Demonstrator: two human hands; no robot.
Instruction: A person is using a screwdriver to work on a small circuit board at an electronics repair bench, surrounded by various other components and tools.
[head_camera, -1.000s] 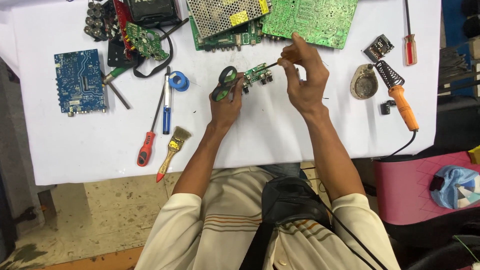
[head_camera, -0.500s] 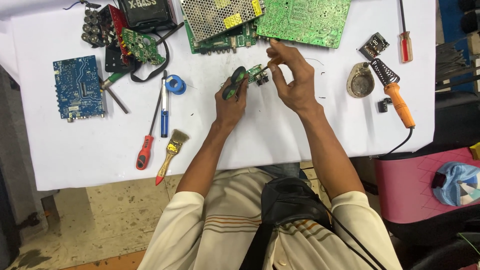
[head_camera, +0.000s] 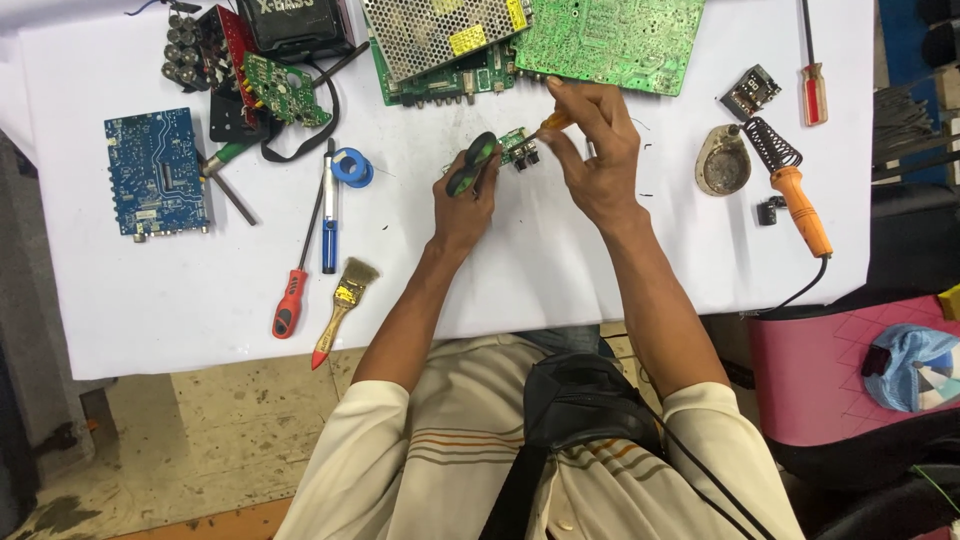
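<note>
White table (head_camera: 560, 270): bare sheet between the near edge and the hands, open room for both forearms.
Brush (head_camera: 342, 310): near the front edge on the left, handle pointing toward the person.
Red screwdriver (head_camera: 296, 268): just beside the brush, lying almost parallel to it.
Blue pen tool (head_camera: 329, 215): next to the screwdriver, with a blue tape roll (head_camera: 352, 167) at its far end.
Left hand (head_camera: 462, 205): closed around a green-black handle (head_camera: 473, 163), over the middle of the table.
Small board (head_camera: 516, 147): held up between both hands, above the sheet, not lying on it.
Right hand (head_camera: 598, 160): fingers pinched on an orange tool (head_camera: 553, 122) whose tip meets the small board.
Soldering iron (head_camera: 795, 190): to the right, well apart from the hands, cord running off the right edge.
Round tin (head_camera: 722, 162): just beside the iron.
Blue board (head_camera: 156, 172): far left, near that edge.
Green boards (head_camera: 610, 40): along the far edge, close behind the right hand, little room there.
</note>
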